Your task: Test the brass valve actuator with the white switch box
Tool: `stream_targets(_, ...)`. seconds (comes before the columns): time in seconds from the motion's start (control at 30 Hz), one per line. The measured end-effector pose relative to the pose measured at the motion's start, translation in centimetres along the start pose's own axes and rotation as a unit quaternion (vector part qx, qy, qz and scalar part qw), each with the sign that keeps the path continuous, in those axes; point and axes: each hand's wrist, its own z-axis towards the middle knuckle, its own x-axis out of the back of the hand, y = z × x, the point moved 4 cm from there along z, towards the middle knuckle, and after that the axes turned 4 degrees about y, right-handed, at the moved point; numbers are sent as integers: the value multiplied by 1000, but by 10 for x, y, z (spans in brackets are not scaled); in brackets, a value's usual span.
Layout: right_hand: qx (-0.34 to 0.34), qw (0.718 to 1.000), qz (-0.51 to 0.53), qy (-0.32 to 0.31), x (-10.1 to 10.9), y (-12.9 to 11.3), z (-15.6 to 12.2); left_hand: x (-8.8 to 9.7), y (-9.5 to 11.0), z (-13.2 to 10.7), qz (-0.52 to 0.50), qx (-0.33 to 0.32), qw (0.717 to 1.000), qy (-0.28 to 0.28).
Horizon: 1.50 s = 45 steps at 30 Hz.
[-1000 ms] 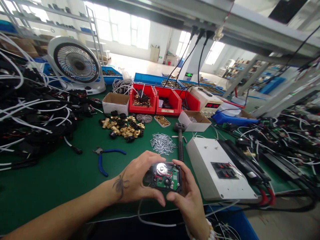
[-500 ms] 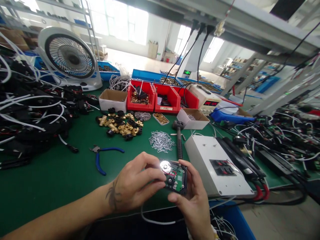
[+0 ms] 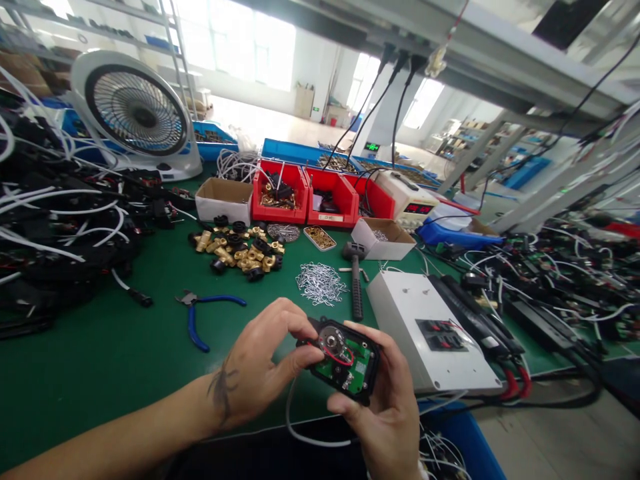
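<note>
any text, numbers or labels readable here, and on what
Nothing can be read for sure.
Power supply: red digits lit on its front, too blurred to read.
Green display at the back: lit digits, too small to read.
Red bin: a white label on its front, print too small.
Circuit board held by the left hand and right hand: no markings legible.
</note>
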Motion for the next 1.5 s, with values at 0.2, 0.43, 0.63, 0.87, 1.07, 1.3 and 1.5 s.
stream_targets(0.2, 48, 999, 7, 3, -2, -3, -6, 0, 9, -2, -4, -51, 999, 20)
stream_targets(0.43, 31, 999, -41, -11, 0, 2, -7, 1, 12, -11, 100, -226, 969, 12)
stream_targets(0.63, -28, 996, -73, -44, 1, 17, -2, -7, 3, -11, 142, -241, 959, -44)
stream_targets(0.87, -63, 994, -45, -75, -3, 33, -5, -8, -8, -5, 83, -70, 993, -48)
stream_targets(1.07, -147, 982, -14, -116, -18, 56, -4, -12, -31, -1, 46, 65, 992, -93)
stream_targets(1.3, -207, 970, -80, -101, -23, 75, 1, 21, -80, 17, 250, 86, 964, 25)
stream_targets(1.5, -160, 979, -98, -79, -23, 78, 3, 72, -131, 28, 393, 161, 899, 102)
